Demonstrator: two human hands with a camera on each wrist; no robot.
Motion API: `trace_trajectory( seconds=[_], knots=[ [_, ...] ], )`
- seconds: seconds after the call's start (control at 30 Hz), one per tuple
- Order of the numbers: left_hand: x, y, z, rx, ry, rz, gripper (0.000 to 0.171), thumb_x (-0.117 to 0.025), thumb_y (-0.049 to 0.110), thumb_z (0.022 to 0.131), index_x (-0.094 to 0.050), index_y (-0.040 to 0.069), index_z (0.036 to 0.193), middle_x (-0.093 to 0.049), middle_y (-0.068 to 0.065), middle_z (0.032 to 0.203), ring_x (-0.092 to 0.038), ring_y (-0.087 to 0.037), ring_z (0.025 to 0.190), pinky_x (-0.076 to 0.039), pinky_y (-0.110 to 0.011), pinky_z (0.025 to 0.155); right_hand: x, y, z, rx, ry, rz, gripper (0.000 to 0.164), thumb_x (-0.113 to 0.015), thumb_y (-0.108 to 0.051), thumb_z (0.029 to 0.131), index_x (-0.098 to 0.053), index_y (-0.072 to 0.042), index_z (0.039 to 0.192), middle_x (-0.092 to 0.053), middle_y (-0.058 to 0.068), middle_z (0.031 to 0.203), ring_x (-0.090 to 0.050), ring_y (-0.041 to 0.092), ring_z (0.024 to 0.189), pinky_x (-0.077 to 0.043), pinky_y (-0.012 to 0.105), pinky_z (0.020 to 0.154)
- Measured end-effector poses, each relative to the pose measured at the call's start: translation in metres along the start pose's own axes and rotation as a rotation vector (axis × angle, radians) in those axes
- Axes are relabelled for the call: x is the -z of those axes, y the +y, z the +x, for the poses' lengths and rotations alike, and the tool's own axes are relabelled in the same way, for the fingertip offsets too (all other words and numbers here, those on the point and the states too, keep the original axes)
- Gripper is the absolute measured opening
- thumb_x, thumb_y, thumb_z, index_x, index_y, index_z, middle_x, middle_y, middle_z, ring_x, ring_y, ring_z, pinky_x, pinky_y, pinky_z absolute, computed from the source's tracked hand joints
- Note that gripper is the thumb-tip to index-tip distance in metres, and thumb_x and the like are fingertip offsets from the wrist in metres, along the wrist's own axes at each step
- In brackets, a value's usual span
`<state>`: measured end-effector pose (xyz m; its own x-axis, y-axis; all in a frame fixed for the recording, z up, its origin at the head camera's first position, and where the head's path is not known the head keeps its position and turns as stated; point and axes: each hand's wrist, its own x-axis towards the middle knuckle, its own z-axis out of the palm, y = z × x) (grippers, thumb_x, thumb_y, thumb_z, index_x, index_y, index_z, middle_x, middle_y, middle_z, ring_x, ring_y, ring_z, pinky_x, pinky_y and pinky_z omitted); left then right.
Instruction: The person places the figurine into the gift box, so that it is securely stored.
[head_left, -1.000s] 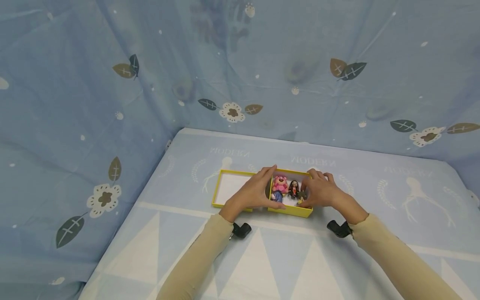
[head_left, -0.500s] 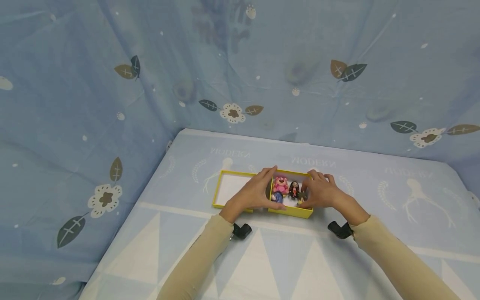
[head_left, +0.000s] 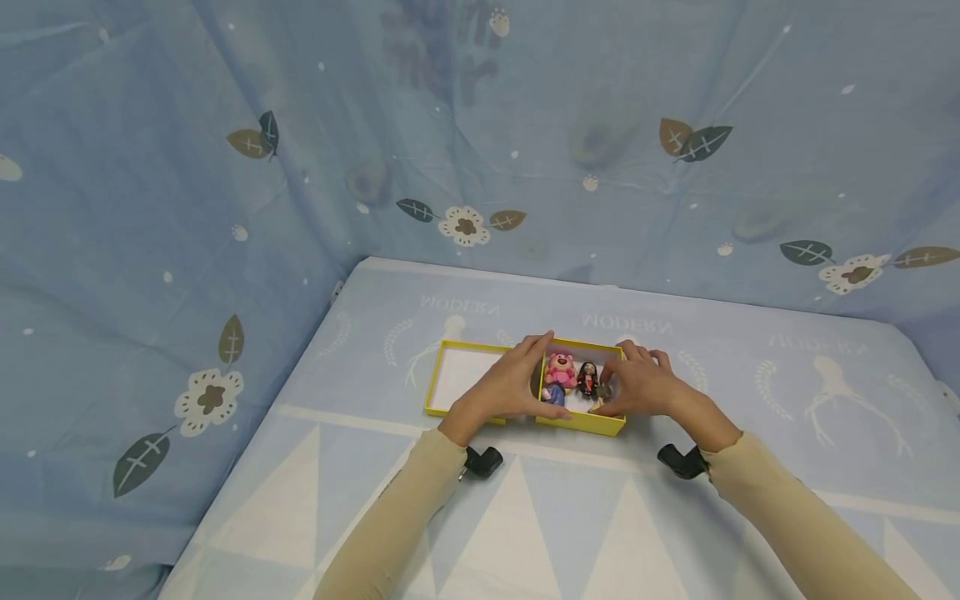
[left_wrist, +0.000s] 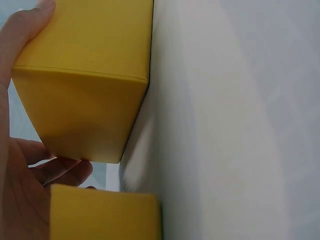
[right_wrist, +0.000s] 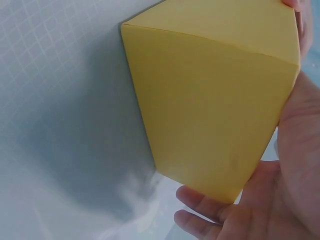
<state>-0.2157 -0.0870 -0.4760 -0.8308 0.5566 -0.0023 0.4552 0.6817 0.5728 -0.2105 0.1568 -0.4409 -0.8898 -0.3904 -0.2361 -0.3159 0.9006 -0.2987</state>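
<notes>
A yellow box (head_left: 577, 422) with a white inside stands on the table. My left hand (head_left: 512, 383) grips its left end, thumb on the near wall and fingers towards the far side; in the left wrist view the fingers (left_wrist: 65, 170) curl at the box's far edge. Inside sit a pink bear figurine (head_left: 561, 371), a blue figurine (head_left: 553, 395) and a long-haired figurine in black (head_left: 588, 381). My right hand (head_left: 641, 382) reaches over the right end, thumb and forefinger pinching a small dark-and-yellow figurine (head_left: 603, 392), partly hidden. Its other fingers lie outside the wall in the right wrist view.
A yellow-rimmed box lid (head_left: 467, 377) with a white inside lies just left of the box, partly under my left hand. Patterned cloth covers the table (head_left: 525, 517), and blue floral fabric (head_left: 480, 125) hangs behind and at the left. A black wrist device (head_left: 483, 462) sits below each wrist.
The right thumb has edged slightly left inside the box, and the small figurine by it has shifted a little. My left hand, the box and the lid stay in place.
</notes>
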Motion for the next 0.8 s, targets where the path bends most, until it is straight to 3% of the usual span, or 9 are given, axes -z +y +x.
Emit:
trace_trajectory(
  seconds=[0.47, 0.8],
  knots=[
    [-0.0005, 0.0002, -0.0002, -0.002, 0.006, 0.002, 0.127, -0.078, 0.069, 0.066, -0.004, 0.024, 0.159, -0.026, -0.006, 0.159, -0.038, -0.028, 0.141, -0.04, -0.048, 0.11, -0.0026, 0.0022, 0.0003, -0.011, 0.011, -0.005, 0.049, -0.083, -0.05, 0.071, -0.065, -0.017, 0.102, -0.045, 0.02, 0.13, -0.043, 0.042, 0.122, -0.018, 0.067, 0.105],
    [-0.0013, -0.0003, 0.0001, 0.001, 0.008, -0.006, 0.128, -0.078, 0.069, 0.065, -0.008, 0.02, 0.16, -0.027, -0.006, 0.159, -0.038, -0.028, 0.14, -0.04, -0.049, 0.11, -0.0042, 0.0049, -0.0002, 0.02, 0.003, 0.008, 0.055, -0.081, -0.053, 0.072, -0.063, -0.015, 0.107, -0.049, 0.012, 0.111, -0.048, 0.038, 0.114, -0.022, 0.068, 0.103]
  ],
)
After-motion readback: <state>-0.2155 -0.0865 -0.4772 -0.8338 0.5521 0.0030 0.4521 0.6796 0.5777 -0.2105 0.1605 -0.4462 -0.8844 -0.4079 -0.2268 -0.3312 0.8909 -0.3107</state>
